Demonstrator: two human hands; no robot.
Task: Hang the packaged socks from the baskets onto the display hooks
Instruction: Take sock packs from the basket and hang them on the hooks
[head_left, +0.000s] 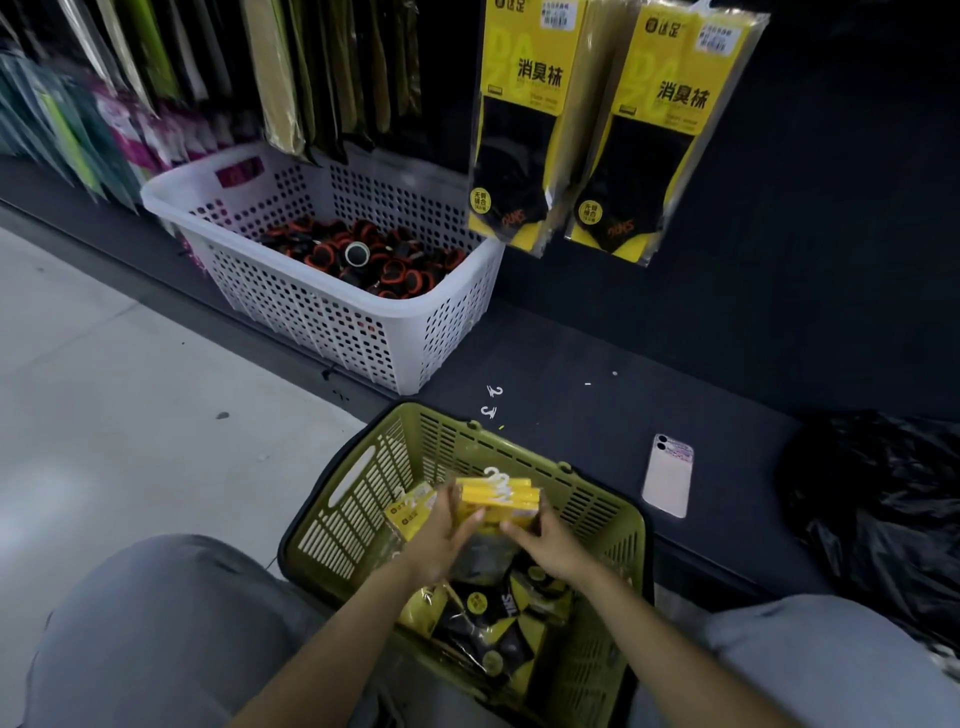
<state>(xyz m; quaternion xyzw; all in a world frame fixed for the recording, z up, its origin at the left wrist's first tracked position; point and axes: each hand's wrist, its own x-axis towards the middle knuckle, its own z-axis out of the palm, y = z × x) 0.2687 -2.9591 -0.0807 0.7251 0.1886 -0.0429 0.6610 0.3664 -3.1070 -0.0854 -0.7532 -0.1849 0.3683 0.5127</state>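
Gripping a stack of packaged socks (497, 500) from both sides: the left hand (448, 530) is curling round its near-left edge with the thumb on top, and the right hand (549, 545) is clamping the right edge. Yellow card headers are facing up, and white plastic hangers (496, 478) are poking out at the far end. The stack is hovering just over the olive-green basket (608, 499); whether it is touching the contents, cannot tell.

More sock packs (483, 623), black with yellow card, are lying loose in that basket under the wrists. The basket is sitting between the person's knees, against the dark base shelf (571, 353).

Further out, a pink phone (667, 475) is lying on the shelf just beside the basket, and two loose hangers (492, 401) are lying beyond its rim. A white basket (322, 322) to the left is holding black-and-orange rolled items. A black plastic bag (878, 509) is slumping at right.

Progress: hung sock packs (524, 124) of the same yellow brand are hanging in two bunches on the panel above; the hooks themselves are out of frame. Judging this as partway, with the held stack not yet hung and plenty waiting in both baskets.
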